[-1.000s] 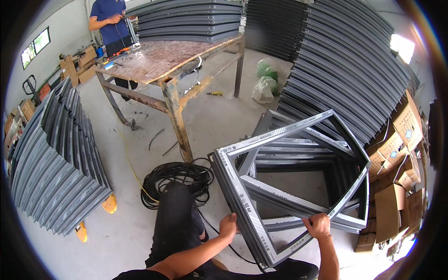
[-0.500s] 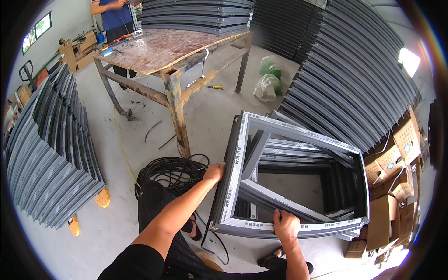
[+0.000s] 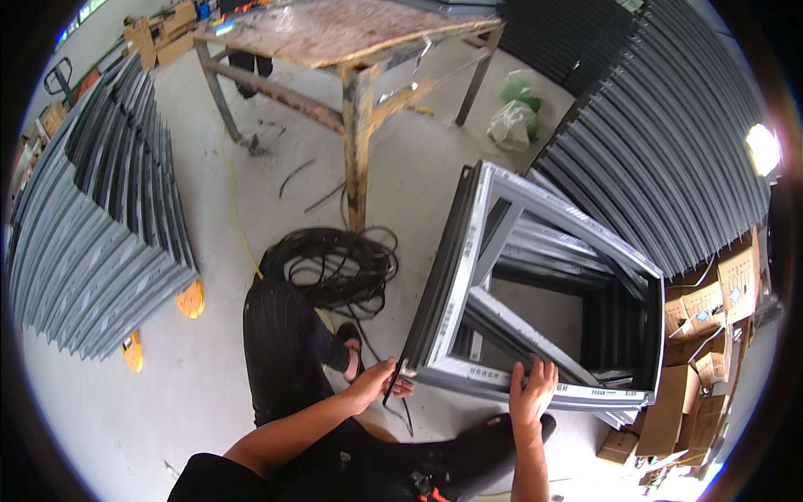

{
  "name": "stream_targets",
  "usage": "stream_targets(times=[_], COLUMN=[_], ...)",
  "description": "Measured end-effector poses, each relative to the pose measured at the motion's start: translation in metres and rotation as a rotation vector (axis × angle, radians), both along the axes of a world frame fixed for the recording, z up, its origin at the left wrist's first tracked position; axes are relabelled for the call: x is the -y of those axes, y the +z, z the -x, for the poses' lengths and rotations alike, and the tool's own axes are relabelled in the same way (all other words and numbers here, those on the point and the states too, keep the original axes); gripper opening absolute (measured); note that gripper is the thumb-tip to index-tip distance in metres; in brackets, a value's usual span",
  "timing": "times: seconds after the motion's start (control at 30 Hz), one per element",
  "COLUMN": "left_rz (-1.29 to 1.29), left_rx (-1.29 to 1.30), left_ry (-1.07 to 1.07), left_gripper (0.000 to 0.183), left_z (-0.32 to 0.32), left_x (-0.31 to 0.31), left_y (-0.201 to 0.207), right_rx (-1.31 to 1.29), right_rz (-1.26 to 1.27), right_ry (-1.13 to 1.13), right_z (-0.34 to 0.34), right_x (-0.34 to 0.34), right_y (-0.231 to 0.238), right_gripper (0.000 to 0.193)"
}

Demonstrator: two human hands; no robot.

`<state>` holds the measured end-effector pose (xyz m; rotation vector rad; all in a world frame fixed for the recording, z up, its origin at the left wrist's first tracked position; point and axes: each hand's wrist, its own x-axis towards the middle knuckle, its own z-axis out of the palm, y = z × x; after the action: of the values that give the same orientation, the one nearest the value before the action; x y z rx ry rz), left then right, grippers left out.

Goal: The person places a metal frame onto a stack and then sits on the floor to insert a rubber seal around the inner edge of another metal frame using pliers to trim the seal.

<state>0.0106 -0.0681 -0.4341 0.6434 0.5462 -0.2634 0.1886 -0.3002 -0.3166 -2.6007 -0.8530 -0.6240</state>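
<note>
A grey metal window frame (image 3: 468,289) with white printed film lies on top of a pile of similar frames in front of me, tilted toward me. My right hand (image 3: 534,391) grips its near bar, fingers curled over the inner edge. At the frame's near left corner, my left hand (image 3: 374,388) closes thumb and fingers around a thin black strip (image 3: 391,390). This strip sticks down from the corner. Loose bars (image 3: 531,335) lie slantwise inside the frame opening. A coil of black strip (image 3: 335,263) rests on the floor beside my knee.
A worn table with rusty metal legs (image 3: 357,151) stands ahead. Tall stacks of dark profiles rise at left (image 3: 92,226) and right (image 3: 644,151). Cardboard boxes (image 3: 676,397) crowd the right side. Plastic bags (image 3: 514,121) lie beyond the frames. A yellow cord (image 3: 238,205) crosses the floor.
My left hand has slid from the frame's left side down to its near corner and taken the black strip. The right hand stays on the near bar. My view has tipped downward.
</note>
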Motion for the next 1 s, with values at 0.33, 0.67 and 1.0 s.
stream_targets(times=[0.33, 0.67, 1.0], left_rz=[-0.263, -0.253, -0.294], left_rx=[0.011, -0.029, -0.017], left_ry=[0.195, 0.149, 0.102], left_gripper=[0.029, 0.033, 0.027], left_z=[0.033, 0.022, 0.018], left_x=[0.012, 0.004, 0.004], left_y=[0.008, 0.008, 0.005], right_rx=[-0.744, -0.907, -1.805], right_rz=[0.258, 0.364, -0.706], right_ry=[0.421, 0.350, -0.034], right_z=[0.186, 0.214, 0.173], right_x=[0.031, 0.047, 0.046], right_y=[-0.002, -0.010, -0.004], right_gripper=[0.040, 0.052, 0.063])
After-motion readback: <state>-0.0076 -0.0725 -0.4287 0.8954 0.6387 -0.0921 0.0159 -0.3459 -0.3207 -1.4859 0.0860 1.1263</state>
